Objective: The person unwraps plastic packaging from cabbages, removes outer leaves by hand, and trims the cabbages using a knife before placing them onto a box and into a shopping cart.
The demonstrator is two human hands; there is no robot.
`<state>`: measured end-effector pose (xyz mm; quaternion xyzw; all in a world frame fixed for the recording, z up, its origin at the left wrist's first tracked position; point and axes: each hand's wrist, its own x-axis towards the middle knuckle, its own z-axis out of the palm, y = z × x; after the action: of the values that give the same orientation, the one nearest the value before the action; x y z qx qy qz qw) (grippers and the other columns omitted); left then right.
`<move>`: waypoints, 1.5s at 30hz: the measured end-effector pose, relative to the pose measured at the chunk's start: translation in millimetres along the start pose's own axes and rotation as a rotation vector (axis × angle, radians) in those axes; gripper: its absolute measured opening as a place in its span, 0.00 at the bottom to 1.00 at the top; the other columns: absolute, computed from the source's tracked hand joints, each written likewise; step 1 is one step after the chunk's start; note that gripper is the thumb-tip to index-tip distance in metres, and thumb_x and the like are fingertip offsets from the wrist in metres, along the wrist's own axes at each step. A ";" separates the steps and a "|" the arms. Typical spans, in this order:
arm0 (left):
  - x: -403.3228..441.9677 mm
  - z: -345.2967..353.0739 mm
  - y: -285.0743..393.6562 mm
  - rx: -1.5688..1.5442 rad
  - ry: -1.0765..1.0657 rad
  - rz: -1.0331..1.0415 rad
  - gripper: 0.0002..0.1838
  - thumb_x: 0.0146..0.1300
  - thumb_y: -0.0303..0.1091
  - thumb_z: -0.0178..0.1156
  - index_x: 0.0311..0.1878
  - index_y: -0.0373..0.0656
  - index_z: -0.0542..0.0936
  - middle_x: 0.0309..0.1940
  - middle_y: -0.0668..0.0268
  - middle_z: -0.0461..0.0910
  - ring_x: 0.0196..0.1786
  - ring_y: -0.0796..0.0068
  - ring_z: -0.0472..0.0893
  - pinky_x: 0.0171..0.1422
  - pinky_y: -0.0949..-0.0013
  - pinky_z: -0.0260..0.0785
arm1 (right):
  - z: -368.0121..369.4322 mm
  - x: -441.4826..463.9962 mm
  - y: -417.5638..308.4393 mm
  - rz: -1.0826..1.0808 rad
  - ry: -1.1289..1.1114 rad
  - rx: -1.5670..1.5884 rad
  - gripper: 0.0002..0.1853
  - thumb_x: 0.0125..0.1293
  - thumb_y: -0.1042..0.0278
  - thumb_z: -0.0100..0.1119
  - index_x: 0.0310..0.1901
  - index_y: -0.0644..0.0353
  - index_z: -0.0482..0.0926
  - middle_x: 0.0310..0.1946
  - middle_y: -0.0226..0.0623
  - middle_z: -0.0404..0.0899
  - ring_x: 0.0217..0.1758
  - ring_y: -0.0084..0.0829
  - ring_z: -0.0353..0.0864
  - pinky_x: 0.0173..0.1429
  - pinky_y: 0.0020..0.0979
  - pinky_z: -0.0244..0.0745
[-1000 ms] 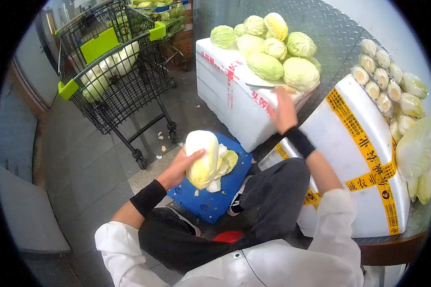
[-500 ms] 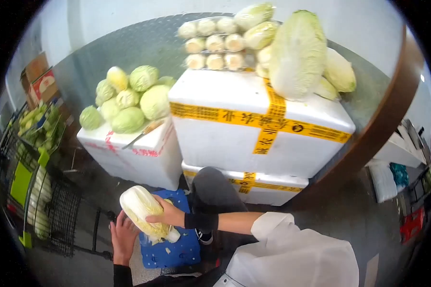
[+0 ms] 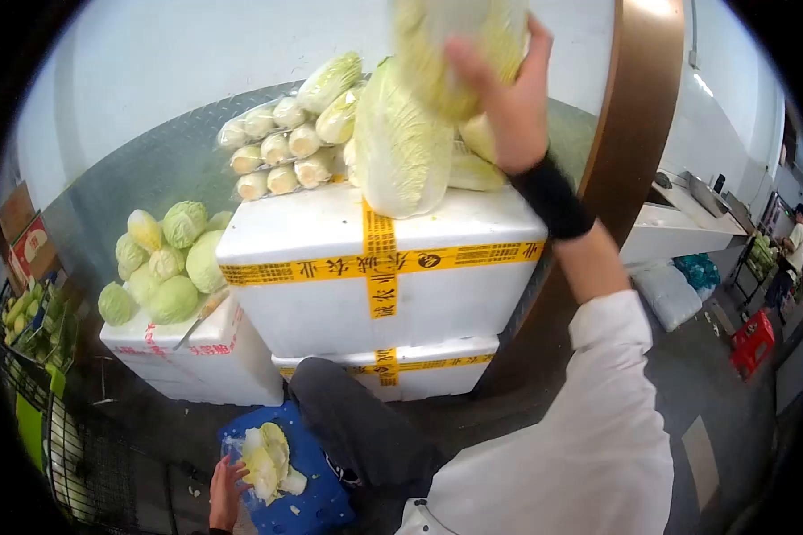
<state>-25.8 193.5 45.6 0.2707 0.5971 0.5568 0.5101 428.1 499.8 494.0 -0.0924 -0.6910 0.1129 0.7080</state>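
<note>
My right hand (image 3: 513, 111) is raised above the large foam box (image 3: 401, 312), fingers wrapped round a napa cabbage (image 3: 459, 45) that blurs at the top edge. Just below it, a large napa cabbage (image 3: 406, 147) stands upright on the box lid, with other pale green heads beside it. Down at the lower left, my left hand (image 3: 227, 492) is open, fingers apart, at the edge of loose cabbage leaves (image 3: 266, 459). These leaves lie with some clear plastic on a blue plastic surface (image 3: 317, 495). Whether the left fingers touch them I cannot tell.
Wrapped trays of pale vegetables (image 3: 281, 147) are stacked on the large box. Round cabbages (image 3: 174, 299) and a knife (image 3: 201, 316) lie on a lower foam box (image 3: 241, 374). A wire cart (image 3: 85, 464) stands left. A brown post (image 3: 629, 98) rises right; a person (image 3: 792, 245) is far off.
My right hand has lifted the napa cabbage from above the blue surface up over the large box. My left hand stays low near the leaves. The view has turned right.
</note>
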 end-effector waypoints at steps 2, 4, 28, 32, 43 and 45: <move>1.0 3.3 4.4 0.048 -0.005 -0.034 0.37 0.71 0.58 0.49 0.72 0.40 0.57 0.53 0.60 0.75 0.55 0.64 0.76 0.54 0.56 0.71 | -36.4 54.6 21.9 -0.140 -0.036 -0.108 0.43 0.61 0.58 0.69 0.64 0.70 0.49 0.53 0.52 0.72 0.54 0.35 0.76 0.57 0.33 0.75; -1.7 8.0 8.1 0.109 -0.031 -0.047 0.38 0.71 0.58 0.49 0.72 0.40 0.57 0.53 0.59 0.75 0.55 0.63 0.76 0.54 0.55 0.71 | -70.1 104.1 65.5 0.024 0.003 -0.298 0.46 0.57 0.62 0.73 0.63 0.71 0.48 0.44 0.48 0.80 0.44 0.32 0.82 0.49 0.29 0.79; -7.4 1.4 3.2 0.152 -0.047 -0.238 0.31 0.72 0.48 0.54 0.67 0.35 0.63 0.50 0.53 0.79 0.51 0.63 0.80 0.50 0.62 0.74 | -53.4 129.5 223.5 0.236 -0.989 -1.510 0.48 0.43 0.48 0.76 0.66 0.52 0.65 0.58 0.46 0.76 0.61 0.45 0.75 0.61 0.44 0.73; -9.6 -1.2 3.1 0.229 -0.053 -0.252 0.28 0.72 0.45 0.53 0.66 0.34 0.64 0.51 0.54 0.79 0.52 0.65 0.80 0.50 0.64 0.75 | -56.8 138.8 238.7 0.180 -1.080 -1.527 0.48 0.44 0.51 0.77 0.67 0.54 0.62 0.57 0.49 0.75 0.61 0.48 0.74 0.62 0.44 0.72; 9.5 -2.1 0.2 0.526 -0.069 -0.103 0.31 0.65 0.59 0.56 0.57 0.40 0.76 0.40 0.66 0.81 0.37 0.78 0.79 0.38 0.74 0.74 | -24.8 106.4 164.1 -0.255 -0.048 -0.449 0.17 0.66 0.74 0.53 0.56 0.67 0.69 0.52 0.45 0.73 0.55 0.37 0.74 0.61 0.37 0.70; 14.8 -3.2 -7.2 0.598 0.001 -0.046 0.33 0.64 0.58 0.58 0.59 0.38 0.74 0.41 0.61 0.82 0.38 0.76 0.81 0.37 0.72 0.75 | 25.6 61.2 89.6 -0.263 -0.079 -0.313 0.14 0.63 0.77 0.54 0.49 0.71 0.72 0.44 0.48 0.76 0.46 0.40 0.77 0.54 0.37 0.76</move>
<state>-31.9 203.7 33.8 0.3952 0.7407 0.3448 0.4200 400.9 602.5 527.6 -0.1056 -0.7334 -0.0856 0.6660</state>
